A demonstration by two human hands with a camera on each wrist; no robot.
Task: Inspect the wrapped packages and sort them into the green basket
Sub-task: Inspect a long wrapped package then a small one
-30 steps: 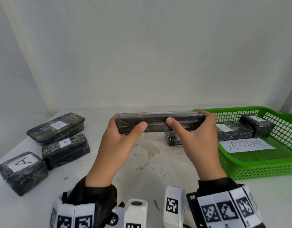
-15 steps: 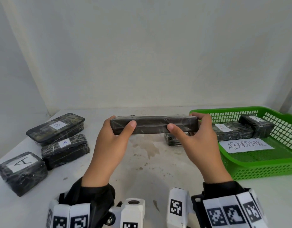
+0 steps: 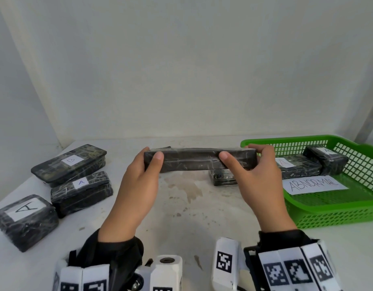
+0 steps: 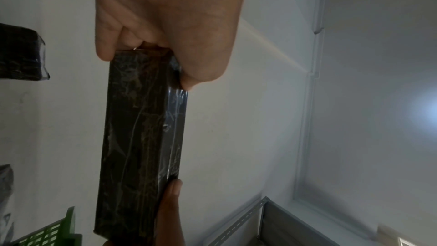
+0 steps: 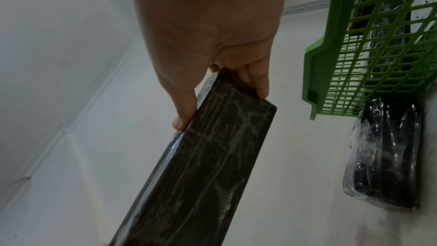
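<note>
A long black plastic-wrapped package (image 3: 199, 159) hangs level above the table, its narrow side toward me. My left hand (image 3: 139, 181) pinches its left end, thumb in front and fingers behind; the left wrist view shows that package (image 4: 139, 137) from below. My right hand (image 3: 257, 177) pinches the right end the same way, seen too on the package (image 5: 201, 175) in the right wrist view. The green basket (image 3: 328, 208) stands at the right, holding two wrapped packages, one labelled A (image 3: 295, 166), and a paper sheet reading ABNORMAL (image 3: 313, 183).
Three wrapped packages lie at the left of the table: one labelled B (image 3: 70, 162), two labelled A (image 3: 81, 191) (image 3: 26, 219). Another wrapped package (image 3: 223, 177) lies on the table beside the basket's left wall, behind my right hand. White walls close in the back and left.
Both hands have shifted the held package slightly left and turned it, so its narrow side now faces me. The packages on the table and in the basket have not moved.
</note>
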